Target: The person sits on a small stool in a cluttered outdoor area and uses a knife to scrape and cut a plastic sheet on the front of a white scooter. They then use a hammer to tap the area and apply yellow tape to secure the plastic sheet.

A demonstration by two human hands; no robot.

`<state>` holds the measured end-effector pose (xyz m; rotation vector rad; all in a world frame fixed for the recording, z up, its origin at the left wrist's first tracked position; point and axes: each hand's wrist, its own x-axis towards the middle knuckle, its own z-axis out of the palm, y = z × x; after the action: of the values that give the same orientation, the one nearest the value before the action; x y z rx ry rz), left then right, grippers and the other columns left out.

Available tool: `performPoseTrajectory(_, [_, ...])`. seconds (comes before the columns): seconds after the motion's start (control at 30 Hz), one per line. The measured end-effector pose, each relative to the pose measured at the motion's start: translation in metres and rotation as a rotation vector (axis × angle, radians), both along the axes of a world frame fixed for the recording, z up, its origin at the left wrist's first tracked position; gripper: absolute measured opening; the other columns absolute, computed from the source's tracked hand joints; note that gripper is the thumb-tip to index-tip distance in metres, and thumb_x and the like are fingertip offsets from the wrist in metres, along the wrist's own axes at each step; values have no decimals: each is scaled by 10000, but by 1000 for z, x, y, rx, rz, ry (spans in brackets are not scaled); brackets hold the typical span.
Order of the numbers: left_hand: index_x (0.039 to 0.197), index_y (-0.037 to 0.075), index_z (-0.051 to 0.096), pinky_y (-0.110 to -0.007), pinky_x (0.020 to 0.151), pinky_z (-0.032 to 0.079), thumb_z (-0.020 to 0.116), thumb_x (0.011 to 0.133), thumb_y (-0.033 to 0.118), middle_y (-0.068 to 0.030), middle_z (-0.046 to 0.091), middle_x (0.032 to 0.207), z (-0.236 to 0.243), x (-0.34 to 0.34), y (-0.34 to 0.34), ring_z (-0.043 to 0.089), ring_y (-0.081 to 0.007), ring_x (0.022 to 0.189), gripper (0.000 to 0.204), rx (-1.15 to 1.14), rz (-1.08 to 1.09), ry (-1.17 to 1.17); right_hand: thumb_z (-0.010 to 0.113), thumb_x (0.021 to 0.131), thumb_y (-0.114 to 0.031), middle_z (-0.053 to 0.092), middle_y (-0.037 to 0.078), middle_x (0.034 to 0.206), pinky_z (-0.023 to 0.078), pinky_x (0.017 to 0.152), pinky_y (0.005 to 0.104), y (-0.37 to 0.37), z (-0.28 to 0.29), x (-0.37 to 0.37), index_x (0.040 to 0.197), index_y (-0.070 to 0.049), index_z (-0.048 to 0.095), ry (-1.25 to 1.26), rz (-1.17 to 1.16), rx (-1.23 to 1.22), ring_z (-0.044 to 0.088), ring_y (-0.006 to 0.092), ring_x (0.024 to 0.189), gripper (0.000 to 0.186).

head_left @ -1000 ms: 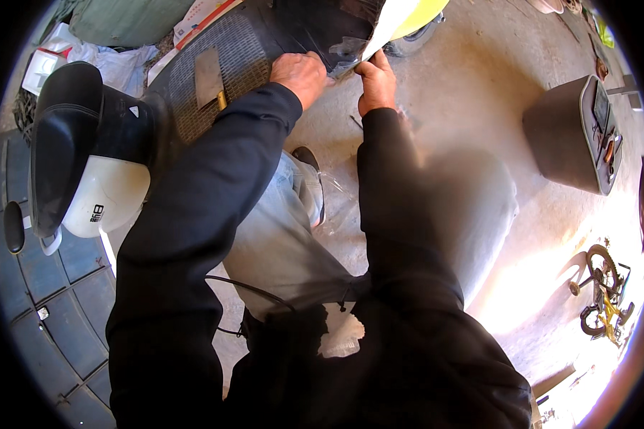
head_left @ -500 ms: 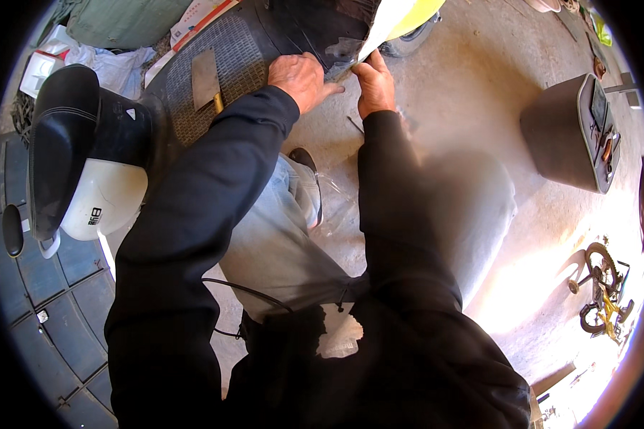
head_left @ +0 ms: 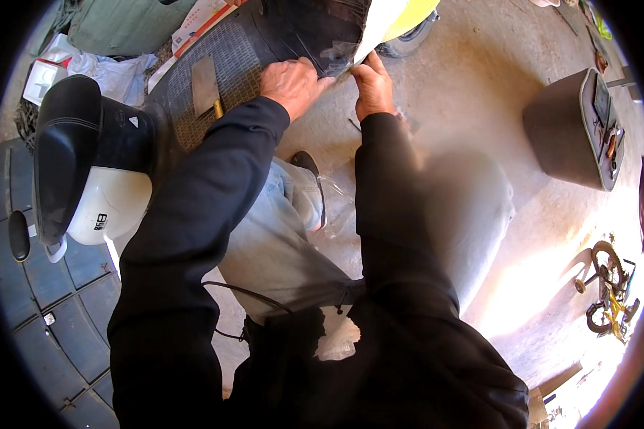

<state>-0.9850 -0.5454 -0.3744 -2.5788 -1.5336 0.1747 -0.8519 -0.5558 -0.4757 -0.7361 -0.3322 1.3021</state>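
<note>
In front of me stands an electric scooter with a black seat (head_left: 66, 154) and a white-and-yellow front panel (head_left: 406, 16). A patch of clear plastic film (head_left: 338, 54) clings to the panel's dark inner side near its lower edge. My right hand (head_left: 373, 87) pinches that lower edge, thumb inside and fingers round the outer side. Beside it, my left hand (head_left: 290, 86) is closed against the dark inner side, its thumb stretched toward the edge; whatever its fingertips grip is hidden. On the ribbed footboard (head_left: 243, 61) lies a flat rectangular blade with a yellowish handle (head_left: 205, 84).
To the right stands a grey bin-like box (head_left: 562, 132) with tools on top, including orange-handled pliers (head_left: 611, 146). A small yellow bicycle (head_left: 612, 300) is farther back on the right. White plastic bags (head_left: 118, 75) lie beyond the seat. A dark panelled surface (head_left: 64, 336) fills the lower left.
My left hand has shifted slightly left and its thumb has drawn closer to the panel edge. The right hand keeps its pinch. The whole view has shifted a little.
</note>
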Motion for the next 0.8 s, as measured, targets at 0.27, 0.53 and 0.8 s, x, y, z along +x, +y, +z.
performPoseTrajectory(0.27, [761,-17,609,-377,613,521,566,823,508,-203,652,745,-1,0,0,659,-312,691,531,20,-7,-28,451,839,-187,528,80,1252,335,991,361,1,-16,-6,1282,-11,467,140,-13,-199,483,194,1155,477])
performPoseTrajectory(0.53, [767,-14,617,-364,623,522,614,796,466,-187,654,731,3,-1,-2,662,-297,694,480,-10,1,-51,435,928,-380,574,60,1180,365,942,326,8,-17,-24,1197,-21,533,208,-38,-221,509,173,1101,459])
performPoseTrajectory(0.8, [787,-24,626,-372,628,519,595,815,464,-189,655,732,2,0,1,663,-297,704,489,-58,-17,-18,415,929,-429,584,64,1104,403,868,315,7,-14,-23,1172,15,539,46,-27,-328,532,175,973,521])
